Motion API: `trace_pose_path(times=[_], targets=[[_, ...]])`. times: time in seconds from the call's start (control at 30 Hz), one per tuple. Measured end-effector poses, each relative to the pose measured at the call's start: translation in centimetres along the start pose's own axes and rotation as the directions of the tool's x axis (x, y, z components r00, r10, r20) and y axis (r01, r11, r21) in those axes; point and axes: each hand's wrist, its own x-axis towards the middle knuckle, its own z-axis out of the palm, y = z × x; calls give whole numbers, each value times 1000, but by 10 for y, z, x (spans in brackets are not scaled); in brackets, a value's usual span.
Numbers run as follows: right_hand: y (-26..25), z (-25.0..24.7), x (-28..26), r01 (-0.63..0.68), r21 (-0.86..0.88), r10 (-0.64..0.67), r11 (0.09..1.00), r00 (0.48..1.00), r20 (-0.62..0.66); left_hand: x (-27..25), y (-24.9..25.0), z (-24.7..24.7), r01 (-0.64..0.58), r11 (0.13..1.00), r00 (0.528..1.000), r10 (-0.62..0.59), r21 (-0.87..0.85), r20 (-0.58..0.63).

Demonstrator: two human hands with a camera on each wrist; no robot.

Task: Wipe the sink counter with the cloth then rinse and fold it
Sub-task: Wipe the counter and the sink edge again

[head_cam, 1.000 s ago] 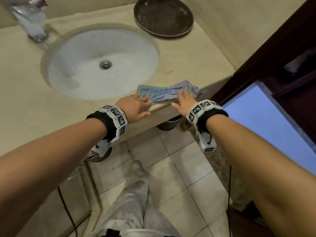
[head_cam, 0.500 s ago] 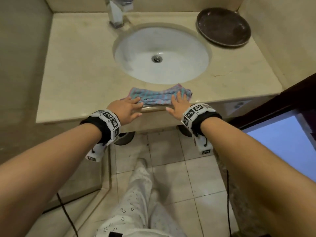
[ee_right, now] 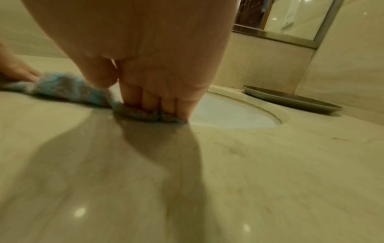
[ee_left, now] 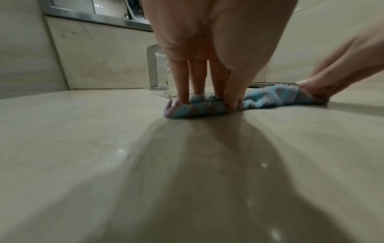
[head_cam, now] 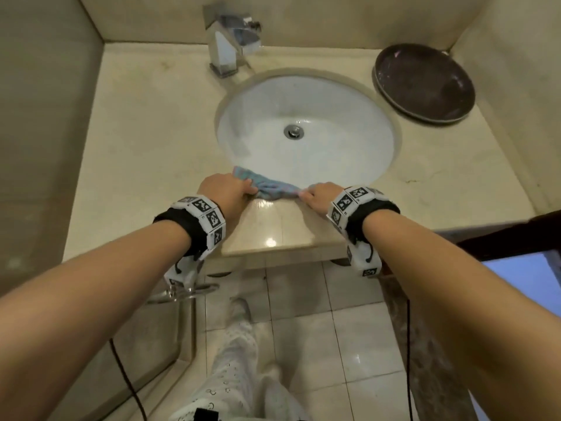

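A blue and pink cloth (head_cam: 273, 189) lies bunched in a narrow strip on the beige counter (head_cam: 145, 165), right at the near rim of the white sink (head_cam: 334, 141). My left hand (head_cam: 250, 189) grips the cloth's left end, with fingers and thumb dug into the fabric in the left wrist view (ee_left: 207, 101). On the other end my right hand (head_cam: 306, 193) has its fingers curled down and bears on the counter (ee_right: 145, 109). The cloth (ee_left: 270, 97) sags a little between the hands and its middle (ee_right: 68, 88) is fluffed up.
A chrome faucet (head_cam: 230, 47) stands behind the basin. A dark round plate (head_cam: 425, 83) rests on the counter at the back right, close to the wall. Walls close in on the left, back and right. Tiled floor and my legs are below the counter's front edge.
Both hands slid the cloth from the counter's front edge up to the sink rim. The fingers went from flat on the cloth to curled into it, and the cloth bunched narrower.
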Motion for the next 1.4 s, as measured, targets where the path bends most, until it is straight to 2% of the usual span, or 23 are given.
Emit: trace_pose_path(times=[0.1,0.17,0.47,0.6,0.83,0.9,1.0,1.03,1.07,1.1,1.17,1.2,1.33,1.4], targets=[[7,-17,12,-35,27,34,999,999,39,19,-11,-13,-54,998,998,53,-31,-27],[14,-28,23,-48,26,48,999,999,0,38,-18,-20,-80,996,997,80,-29,0],[54,-122,70,-68,53,76,996,982,-170,146,-17,-84,-32,989,996,20,-146,-84],[84,-161,99,-19,63,31,998,977,-211,192,-8,-104,-4,982,993,-19,-188,-118],[139,-233,158,146,13,-136,989,948,-287,269,12,-128,154,935,971,-202,-319,-125],[151,-253,176,203,-29,-201,979,924,-325,288,17,-140,186,925,948,-258,-331,-188],[163,-276,201,299,-73,-300,952,847,-440,314,17,-162,243,904,867,-365,-352,-338],[166,-280,206,324,-95,-328,941,814,-479,322,17,-166,257,896,847,-389,-362,-362],[169,-281,211,326,-128,-346,937,804,-484,329,18,-167,282,889,840,-411,-362,-355],[172,-279,216,314,-185,-364,931,815,-451,335,20,-164,314,887,849,-422,-339,-319],[178,-265,224,252,-308,-344,918,891,-297,345,29,-148,364,902,896,-407,-232,-177],[179,-257,228,229,-306,-310,924,919,-246,347,33,-138,362,913,914,-388,-185,-124],[179,-241,250,216,-254,-273,943,937,-219,360,38,-105,195,944,963,-236,-266,-130],[175,-239,251,177,-284,-224,942,964,-145,366,42,-96,171,958,985,-175,-232,2]])
